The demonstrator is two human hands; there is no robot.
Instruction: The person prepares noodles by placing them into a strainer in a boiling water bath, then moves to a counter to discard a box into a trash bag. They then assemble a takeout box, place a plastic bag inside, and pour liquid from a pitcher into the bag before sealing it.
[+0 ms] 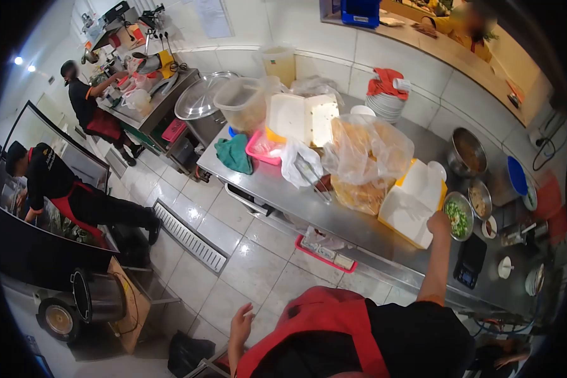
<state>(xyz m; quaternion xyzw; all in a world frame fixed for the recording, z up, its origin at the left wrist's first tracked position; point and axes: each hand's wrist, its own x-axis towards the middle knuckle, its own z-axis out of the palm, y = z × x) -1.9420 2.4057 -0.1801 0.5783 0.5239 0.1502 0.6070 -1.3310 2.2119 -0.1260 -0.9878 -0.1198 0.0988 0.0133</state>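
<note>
My right hand [439,223] is at the near left rim of a metal bowl of chopped green and white vegetables [458,217], its fingers closed, and what they hold is too small to tell. Just left of it lies an open white and yellow box [411,205] on the steel counter [359,228]. Away from the counter, over the floor, my left hand [241,322] is raised with its fingers apart and nothing in it. Plastic bags of orange-brown food [365,148] sit behind the box. A black scale [470,261] stands right of my right forearm.
A green cloth [234,154], a pink tray [263,148] and another open box [288,118] lie on the counter's left part. Stacked plates [385,106] stand at the wall. Two people in black [50,176] work at the left. A red tray [326,254] sits below the counter edge.
</note>
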